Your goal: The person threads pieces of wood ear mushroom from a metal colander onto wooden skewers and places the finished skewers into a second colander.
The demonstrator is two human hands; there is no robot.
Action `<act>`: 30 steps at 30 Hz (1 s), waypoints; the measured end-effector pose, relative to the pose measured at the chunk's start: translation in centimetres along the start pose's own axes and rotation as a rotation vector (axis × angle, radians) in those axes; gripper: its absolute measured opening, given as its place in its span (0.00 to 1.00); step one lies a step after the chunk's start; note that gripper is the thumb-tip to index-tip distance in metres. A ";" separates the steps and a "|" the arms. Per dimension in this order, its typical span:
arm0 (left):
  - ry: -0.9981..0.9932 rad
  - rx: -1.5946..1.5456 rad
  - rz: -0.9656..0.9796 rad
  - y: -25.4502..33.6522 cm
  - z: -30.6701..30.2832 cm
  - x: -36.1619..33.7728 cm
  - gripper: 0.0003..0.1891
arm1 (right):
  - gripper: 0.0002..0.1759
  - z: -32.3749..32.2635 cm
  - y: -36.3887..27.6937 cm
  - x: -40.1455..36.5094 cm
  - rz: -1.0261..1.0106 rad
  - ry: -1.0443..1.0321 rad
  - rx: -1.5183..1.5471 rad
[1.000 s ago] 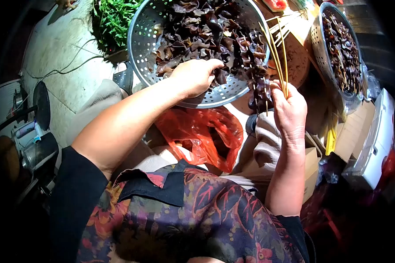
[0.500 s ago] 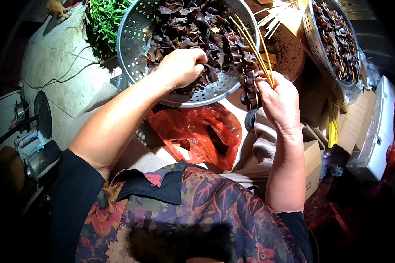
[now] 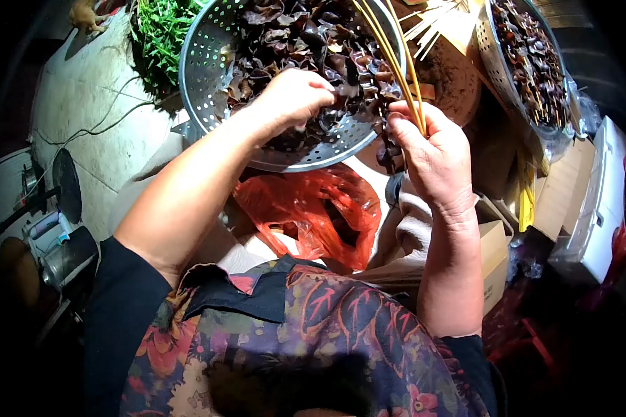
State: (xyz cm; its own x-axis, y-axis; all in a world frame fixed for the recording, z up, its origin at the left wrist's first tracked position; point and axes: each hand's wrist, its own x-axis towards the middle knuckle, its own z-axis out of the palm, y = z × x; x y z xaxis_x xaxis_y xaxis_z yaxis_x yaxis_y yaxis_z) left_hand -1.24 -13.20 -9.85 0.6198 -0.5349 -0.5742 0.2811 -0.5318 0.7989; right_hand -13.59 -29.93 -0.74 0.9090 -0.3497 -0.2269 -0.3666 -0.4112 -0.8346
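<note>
A metal colander [image 3: 202,90] full of dark wood ear mushrooms [image 3: 278,38] stands in front of me. Over the mushrooms is my left hand [image 3: 292,101], its fingers drawn together; whatever lies between the fingertips is hidden. My right hand [image 3: 435,149] grips several bamboo skewers [image 3: 396,62] near the colander's right rim, with their long ends pointing up and away. Just left of my right fingers, mushrooms threaded on skewers [image 3: 388,146] hang at the rim, partly covered by the hand.
A second colander [image 3: 490,52] with skewered mushrooms stands at the right. Loose skewers [image 3: 431,24] lie behind, by a brown round surface [image 3: 452,76]. A red plastic bag [image 3: 306,208] sits below the colander, green leaves [image 3: 163,42] at left, cardboard [image 3: 563,184] and a white box [image 3: 602,208] at right.
My left hand has moved slightly right over the mushrooms, its fingers reaching further out. My right hand has shifted a little left and up with the skewers. The view has shifted slightly.
</note>
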 end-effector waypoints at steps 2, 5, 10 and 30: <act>0.020 -0.292 -0.063 1.4 -1.2 -1.2 0.07 | 0.12 0.2 -0.1 -0.2 0.063 -0.102 0.219; 0.054 -0.589 -0.084 1.9 -2.3 -1.8 0.08 | 0.13 0.7 -0.9 -0.6 0.173 -0.208 0.339; 0.077 -0.771 -0.119 2.7 -3.8 -4.1 0.05 | 0.14 1.7 -1.5 -1.0 0.361 -0.385 0.533; 0.237 -0.602 0.175 2.5 -7.0 -5.7 0.14 | 0.17 4.5 -4.2 0.1 0.469 -0.554 0.762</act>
State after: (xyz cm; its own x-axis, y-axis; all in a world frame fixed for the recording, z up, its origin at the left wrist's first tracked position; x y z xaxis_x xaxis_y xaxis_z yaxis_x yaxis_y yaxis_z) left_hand 1.07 -6.84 -3.36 0.8182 -0.3847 -0.4272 0.4792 0.0459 0.8765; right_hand -11.11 -24.45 0.51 0.7427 0.1756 -0.6462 -0.6579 0.3709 -0.6554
